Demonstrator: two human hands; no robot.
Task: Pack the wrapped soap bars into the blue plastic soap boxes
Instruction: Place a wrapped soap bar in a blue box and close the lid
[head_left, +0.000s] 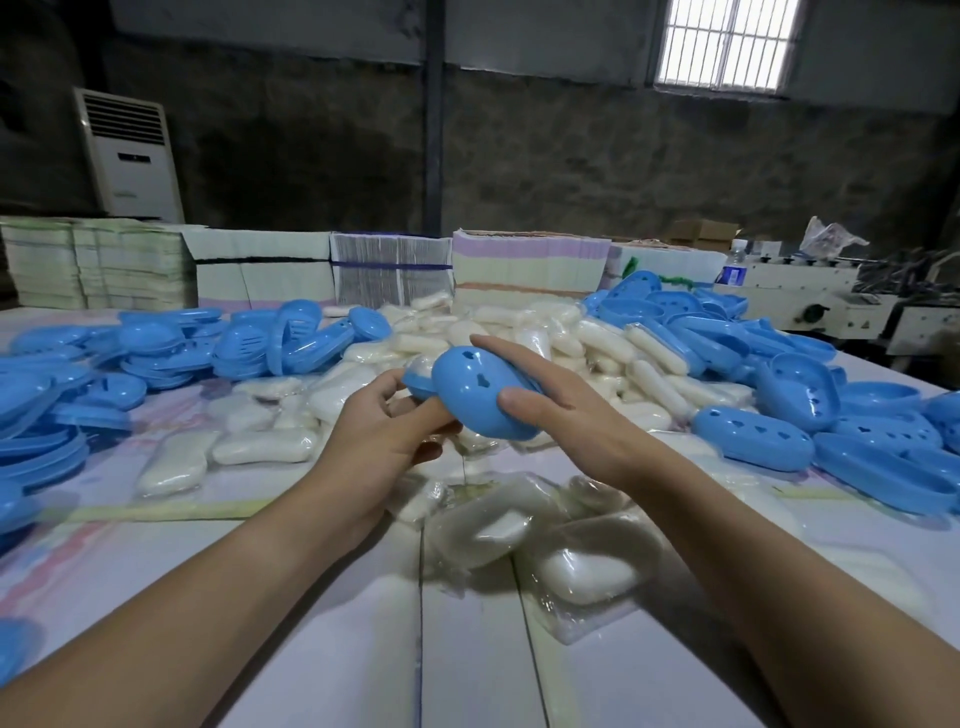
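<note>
Far left on the pale worktop (322, 649), a heap of blue plastic lids and trays (104, 364) waits. Moving in, the left hand (384, 431) curls its fingers under the lower half of a blue oval plastic soap box (478, 389), gripping it from below. Up the middle runs the pile of white soap bars in clear wrap (467, 332); whether one already sits inside the box cannot be told. The right hand (561, 395) clamps the perforated upper shell, thumb pressing its near face. The box looks light, stiff and smooth, so it is probably best squeezed at the rims. The glossy wrap looks slippery. More blue perforated shells (779, 405) crowd the right.
</note>
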